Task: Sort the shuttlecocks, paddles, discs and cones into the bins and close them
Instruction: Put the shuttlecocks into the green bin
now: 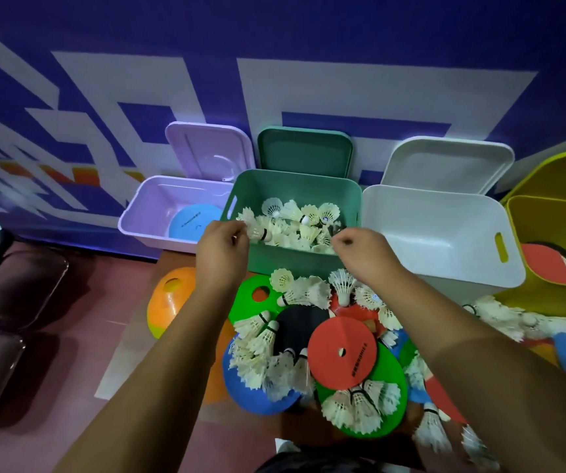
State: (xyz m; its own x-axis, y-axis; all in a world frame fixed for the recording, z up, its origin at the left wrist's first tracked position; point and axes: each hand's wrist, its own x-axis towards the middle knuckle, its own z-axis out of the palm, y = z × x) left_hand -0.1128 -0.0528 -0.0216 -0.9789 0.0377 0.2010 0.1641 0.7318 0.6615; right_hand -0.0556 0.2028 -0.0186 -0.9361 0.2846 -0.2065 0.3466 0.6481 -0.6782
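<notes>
My left hand (221, 248) reaches over the near rim of the green bin (295, 261), fingers pinched on a white shuttlecock (257, 230). My right hand (360, 247) hovers at the same rim with its fingers curled; I cannot tell whether it holds anything. Several shuttlecocks (305, 220) lie inside the green bin. In front of it a pile holds more shuttlecocks (309, 291), a red disc (342, 349), green discs (360, 404), a black paddle (300, 327) and a blue disc (257, 401). A blue disc (193, 221) lies in the lilac bin (145, 213). A red paddle (547, 264) rests in the yellow bin (554, 206).
The white bin (438, 230) stands between the green and yellow ones. All lids lean open against the purple wall. An orange cone (169, 298) sits on the floor at left. Dark chair seats (8, 302) line the far left. More shuttlecocks (506, 319) spread at right.
</notes>
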